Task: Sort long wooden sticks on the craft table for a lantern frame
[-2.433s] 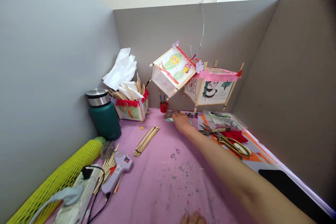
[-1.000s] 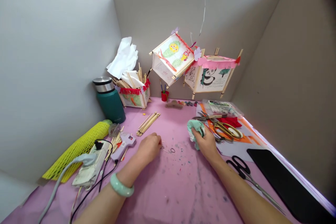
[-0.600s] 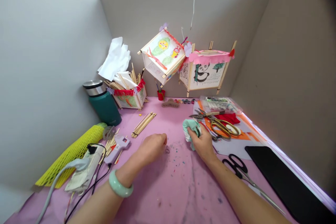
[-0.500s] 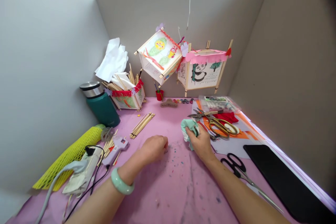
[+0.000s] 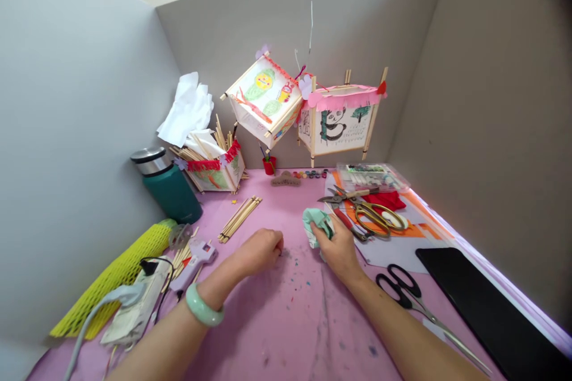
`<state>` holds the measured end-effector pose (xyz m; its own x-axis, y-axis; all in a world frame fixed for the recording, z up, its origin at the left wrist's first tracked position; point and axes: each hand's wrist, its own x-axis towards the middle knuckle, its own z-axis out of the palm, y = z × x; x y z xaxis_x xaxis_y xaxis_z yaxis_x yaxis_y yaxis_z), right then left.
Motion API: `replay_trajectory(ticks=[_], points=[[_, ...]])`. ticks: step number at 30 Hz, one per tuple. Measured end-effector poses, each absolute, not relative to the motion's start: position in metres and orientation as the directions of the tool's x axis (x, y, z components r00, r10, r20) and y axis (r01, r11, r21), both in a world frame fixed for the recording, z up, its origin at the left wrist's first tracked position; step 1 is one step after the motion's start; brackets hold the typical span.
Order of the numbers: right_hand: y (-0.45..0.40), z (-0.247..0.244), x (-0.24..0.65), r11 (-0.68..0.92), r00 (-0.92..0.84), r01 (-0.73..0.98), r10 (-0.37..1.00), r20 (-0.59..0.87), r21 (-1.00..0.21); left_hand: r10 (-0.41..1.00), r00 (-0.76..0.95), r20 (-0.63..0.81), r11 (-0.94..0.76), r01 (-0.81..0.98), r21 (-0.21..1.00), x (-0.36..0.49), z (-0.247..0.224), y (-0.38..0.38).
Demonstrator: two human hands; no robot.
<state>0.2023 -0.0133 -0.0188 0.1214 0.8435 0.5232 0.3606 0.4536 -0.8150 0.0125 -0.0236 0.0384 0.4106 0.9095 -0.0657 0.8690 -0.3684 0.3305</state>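
Note:
My right hand (image 5: 338, 245) grips a crumpled mint-green and white cloth or paper (image 5: 317, 226) above the pink table cover (image 5: 286, 321). To its left, my left hand (image 5: 263, 250) rests low over the cover with its fingers curled; what they hold, if anything, is hidden. A pale green bangle (image 5: 204, 306) circles the left wrist. Small coloured specks lie between the hands. A bundle of thin sticks (image 5: 240, 219) lies beyond my left hand. Gold-handled scissors (image 5: 379, 217) and red-handled pruners (image 5: 351, 224) lie just past my right hand.
Two decorated paper lanterns (image 5: 263, 92) (image 5: 344, 125) hang at the back. On the left are a teal bottle (image 5: 172, 193), a stick-filled box (image 5: 214, 175), a glue gun (image 5: 194, 262) and a power strip (image 5: 136, 303). Black-handled scissors (image 5: 406, 294) and a black slab (image 5: 487, 309) lie right.
The view has tilted and shifted slightly. My right hand still holds the crumpled piece, which has turned a little. My left hand stays curled in nearly the same place.

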Motion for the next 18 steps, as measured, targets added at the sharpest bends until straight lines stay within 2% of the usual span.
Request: replay_trajectory(ticks=[4,9,14,18], points=[[-0.014,-0.018,0.201,0.451,0.131,0.352,0.844,0.521,-0.820,0.973,0.232,0.021,-0.210,0.836,0.508,-0.003,0.039,0.016],[-0.013,-0.019,0.201,0.439,0.118,0.357,0.855,0.505,-0.825,0.986,-0.081,0.143,-0.041,0.723,0.690,-0.022,0.048,0.100],[-0.008,-0.021,0.200,0.436,0.114,0.364,0.856,0.504,-0.823,0.927,-0.299,0.226,0.036,0.671,0.740,-0.027,0.063,0.185],[-0.006,-0.021,0.198,0.447,0.072,0.366,0.861,0.503,-0.817,0.895,-0.357,0.266,0.081,0.719,0.691,-0.026,0.069,0.237]])
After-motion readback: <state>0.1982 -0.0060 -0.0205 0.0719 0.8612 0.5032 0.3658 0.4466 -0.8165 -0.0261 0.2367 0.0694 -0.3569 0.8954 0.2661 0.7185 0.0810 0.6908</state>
